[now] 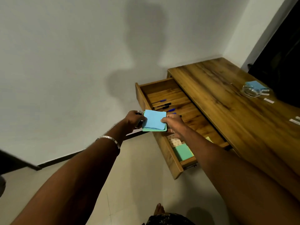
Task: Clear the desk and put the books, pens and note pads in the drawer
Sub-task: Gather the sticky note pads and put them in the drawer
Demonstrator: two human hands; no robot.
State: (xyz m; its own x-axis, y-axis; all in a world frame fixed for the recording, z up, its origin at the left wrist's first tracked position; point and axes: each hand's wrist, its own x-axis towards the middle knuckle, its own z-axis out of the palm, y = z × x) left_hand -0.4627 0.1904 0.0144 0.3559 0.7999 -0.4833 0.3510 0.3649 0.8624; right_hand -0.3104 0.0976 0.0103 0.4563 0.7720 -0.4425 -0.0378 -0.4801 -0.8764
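Pads held over open drawer

Note pads (154, 120), blue sheets on a green one, pinched at opp. edges by left hand (135, 118) and right hand (173, 125), prob. to square the stack before dropping it in. Thin, soft-cornered paper. Wood-grain drawer (168, 153) w/ pens (164, 105) inside; more blue pad (255, 85) on desk (227, 114).

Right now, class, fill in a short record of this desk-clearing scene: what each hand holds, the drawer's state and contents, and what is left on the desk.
left hand: grips the left edge of the note pad stack
right hand: grips the stack's right edge
note pad stack: blue pad on top, green beneath, held over the drawer's front edge
drawer: pulled open
drawer contents: pens toward the far end, green note pad and a patterned pad toward the near end
desk: blue note pad, glass dish, small white items remain
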